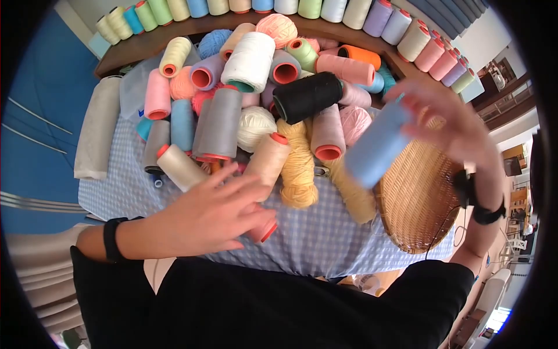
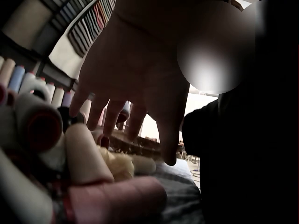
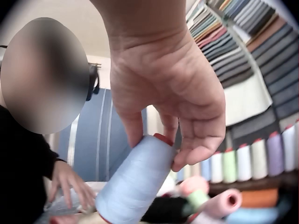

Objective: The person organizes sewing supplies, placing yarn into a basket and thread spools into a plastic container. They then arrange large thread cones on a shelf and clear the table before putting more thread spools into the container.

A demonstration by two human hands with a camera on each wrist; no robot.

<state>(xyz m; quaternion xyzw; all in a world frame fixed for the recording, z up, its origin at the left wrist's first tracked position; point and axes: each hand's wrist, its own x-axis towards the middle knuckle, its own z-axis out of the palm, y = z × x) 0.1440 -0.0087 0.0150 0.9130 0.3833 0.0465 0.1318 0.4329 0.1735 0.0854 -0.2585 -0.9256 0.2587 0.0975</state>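
Observation:
My right hand point(image 1: 447, 125) grips a light blue thread cone point(image 1: 378, 142) by its narrow top, holding it tilted above the wicker tray's left side. In the right wrist view the fingers and thumb close round the red tip of the blue cone point(image 3: 138, 179). My left hand point(image 1: 203, 212) hovers with spread fingers over the front of the pile, holding nothing. Beneath it lie a cream thread cone point(image 1: 268, 163) and a pink cone point(image 1: 263, 231), partly hidden by the hand. In the left wrist view the left hand's point(image 2: 135, 70) fingers hang straight down.
Thread cones and yarn balls crowd the checked tablecloth point(image 1: 325, 232), among them a black cone point(image 1: 308, 96) and a yellow yarn skein point(image 1: 297, 168). A wicker tray point(image 1: 418, 198) lies at the right. Several more cones line a curved wooden shelf point(image 1: 192, 26) behind.

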